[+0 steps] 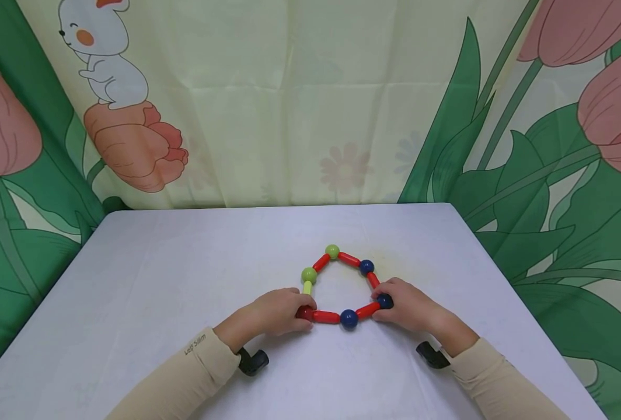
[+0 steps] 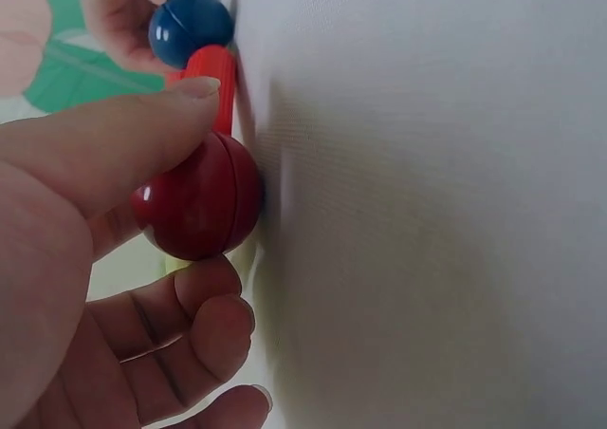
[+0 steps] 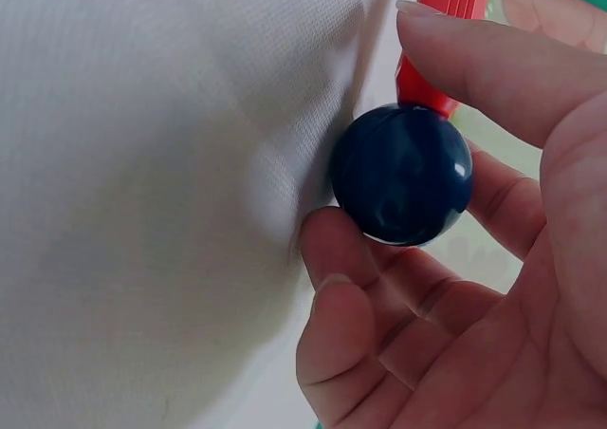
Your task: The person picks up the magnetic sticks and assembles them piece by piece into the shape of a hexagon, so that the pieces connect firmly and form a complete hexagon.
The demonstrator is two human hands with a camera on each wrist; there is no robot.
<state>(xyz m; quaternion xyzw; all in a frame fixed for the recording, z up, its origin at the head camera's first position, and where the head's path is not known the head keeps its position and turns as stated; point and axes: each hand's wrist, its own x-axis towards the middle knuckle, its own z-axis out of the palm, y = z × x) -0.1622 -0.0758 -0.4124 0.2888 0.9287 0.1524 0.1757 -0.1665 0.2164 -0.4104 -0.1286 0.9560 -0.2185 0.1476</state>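
A closed ring of magnetic sticks and balls lies on the white table. My left hand (image 1: 281, 311) grips the dark red ball (image 2: 204, 196) at the ring's near left corner, thumb on top by the joint with a red stick (image 1: 325, 317). On the right, my right hand (image 1: 409, 305) holds a dark blue ball (image 3: 403, 175), its thumb against the adjoining red stick (image 3: 444, 40). Between the hands sits another blue ball (image 1: 349, 319). A third blue ball (image 1: 366, 267) and two green balls, one at the top (image 1: 332, 251), form the far side. A yellow-green stick (image 1: 307, 287) runs towards my left hand.
The white table (image 1: 184, 262) extends around the ring on all sides. Behind it hangs a cloth backdrop (image 1: 268, 116) printed with a rabbit, a carrot and tulips. Black wrist straps (image 1: 253, 362) show below both hands.
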